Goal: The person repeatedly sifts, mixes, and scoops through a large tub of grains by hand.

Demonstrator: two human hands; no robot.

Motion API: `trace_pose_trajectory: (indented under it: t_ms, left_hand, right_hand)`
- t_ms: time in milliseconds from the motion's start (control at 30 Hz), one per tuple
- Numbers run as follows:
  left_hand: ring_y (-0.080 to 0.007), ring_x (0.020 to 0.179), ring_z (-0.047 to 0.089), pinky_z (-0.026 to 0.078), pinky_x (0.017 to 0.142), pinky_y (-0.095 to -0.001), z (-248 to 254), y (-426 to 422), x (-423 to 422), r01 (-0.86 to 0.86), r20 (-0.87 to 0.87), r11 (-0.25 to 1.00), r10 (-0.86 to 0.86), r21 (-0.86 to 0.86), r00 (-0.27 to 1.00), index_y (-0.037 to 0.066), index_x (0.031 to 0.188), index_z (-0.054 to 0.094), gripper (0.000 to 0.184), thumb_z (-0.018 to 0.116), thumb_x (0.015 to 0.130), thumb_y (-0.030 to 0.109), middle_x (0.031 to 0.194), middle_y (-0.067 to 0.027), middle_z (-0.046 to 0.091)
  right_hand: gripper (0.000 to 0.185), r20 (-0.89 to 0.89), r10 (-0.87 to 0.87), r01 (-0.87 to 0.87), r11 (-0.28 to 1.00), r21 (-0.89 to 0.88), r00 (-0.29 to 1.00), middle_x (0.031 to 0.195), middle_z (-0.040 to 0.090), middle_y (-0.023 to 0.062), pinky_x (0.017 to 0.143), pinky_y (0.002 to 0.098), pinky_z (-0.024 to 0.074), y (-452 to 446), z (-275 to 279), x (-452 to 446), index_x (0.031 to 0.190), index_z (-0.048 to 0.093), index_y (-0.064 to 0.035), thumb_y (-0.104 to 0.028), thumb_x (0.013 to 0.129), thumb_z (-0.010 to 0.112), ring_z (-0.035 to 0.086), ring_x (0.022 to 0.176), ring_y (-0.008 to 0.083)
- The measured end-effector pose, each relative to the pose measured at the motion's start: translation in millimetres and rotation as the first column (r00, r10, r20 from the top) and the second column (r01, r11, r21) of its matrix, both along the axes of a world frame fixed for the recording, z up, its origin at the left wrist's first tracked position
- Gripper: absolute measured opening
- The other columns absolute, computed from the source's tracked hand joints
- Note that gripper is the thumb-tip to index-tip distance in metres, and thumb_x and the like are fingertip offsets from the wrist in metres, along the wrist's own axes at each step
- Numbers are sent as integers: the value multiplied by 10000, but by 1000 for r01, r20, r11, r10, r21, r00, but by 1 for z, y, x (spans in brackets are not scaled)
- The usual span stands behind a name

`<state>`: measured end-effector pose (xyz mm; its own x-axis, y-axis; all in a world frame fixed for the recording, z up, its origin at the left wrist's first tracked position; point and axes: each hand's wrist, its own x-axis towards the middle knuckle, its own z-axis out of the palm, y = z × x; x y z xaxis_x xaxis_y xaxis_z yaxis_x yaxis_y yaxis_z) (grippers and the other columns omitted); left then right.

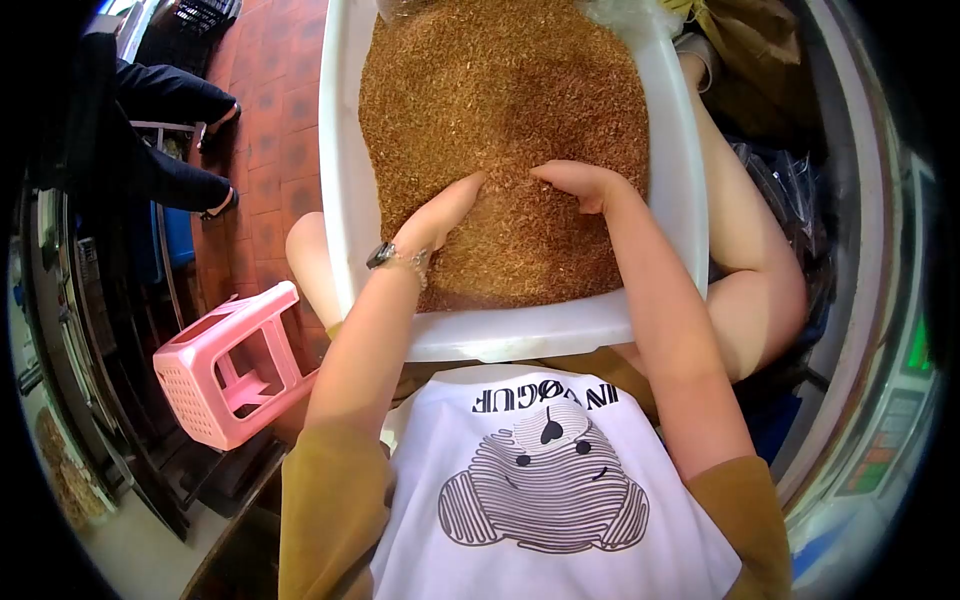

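A heap of loose brown dried shreds (500, 90) fills a large white plastic tub (520, 332) in front of me. My left hand (452, 212) is sunk into the shreds left of the middle, its fingers buried. On that wrist are a watch (381, 254) and a bracelet. Facing it from the other side, my right hand (582, 183) also has its fingers in the heap, with a gap of shreds between the two hands. How far the fingers are bent, and what they hold, is hidden.
A pink plastic stool (235, 365) lies on its side at the left. A person's dark trouser legs (170, 178) stand on the red tiled floor (268, 130). Clear plastic (630, 14) rests at the tub's far end; a brown bag (755, 50) lies at right.
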<state>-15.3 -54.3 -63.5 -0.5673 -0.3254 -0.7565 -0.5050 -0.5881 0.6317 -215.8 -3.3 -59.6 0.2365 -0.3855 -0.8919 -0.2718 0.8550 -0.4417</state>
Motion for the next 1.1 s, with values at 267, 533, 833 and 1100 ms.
trace_pose_trajectory:
  t_ms: [267,533,833,1100]
  left_hand:
    - [-246,1306,283,194,1067,-383,26,6,1,29,179,998,-19,-53,984,48,1372,313,577,298,930,419,1416,-123,322]
    - [-279,1349,197,119,1062,-514,14,5,3,46,198,999,-42,-17,979,115,1404,272,651,306,892,516,1454,-111,259]
    - [-285,1353,185,119,1064,-508,11,-7,4,-16,51,991,23,-130,998,84,1374,327,628,377,875,461,1440,-156,270]
    - [-232,1065,510,383,925,-332,36,-21,2,-507,-473,747,291,-430,831,23,1221,499,426,458,889,287,1182,-164,532]
  right_hand:
    - [626,-61,-99,98,995,-13,993,1471,192,70,1063,530,117,6,6,8,1401,260,-156,-443,871,432,178,1346,272]
    - [510,-8,-251,251,968,-14,968,1348,410,74,1024,459,282,9,-28,1,1300,431,-109,-383,872,477,391,1227,239]
    - [396,244,-403,431,899,-73,882,1172,551,79,931,367,408,1,-14,-1,1175,524,-82,-322,862,489,519,1073,189]
    - [345,378,-634,716,437,-545,675,1108,571,76,940,340,375,-12,16,-1,1064,569,-31,-234,785,566,525,1023,201]
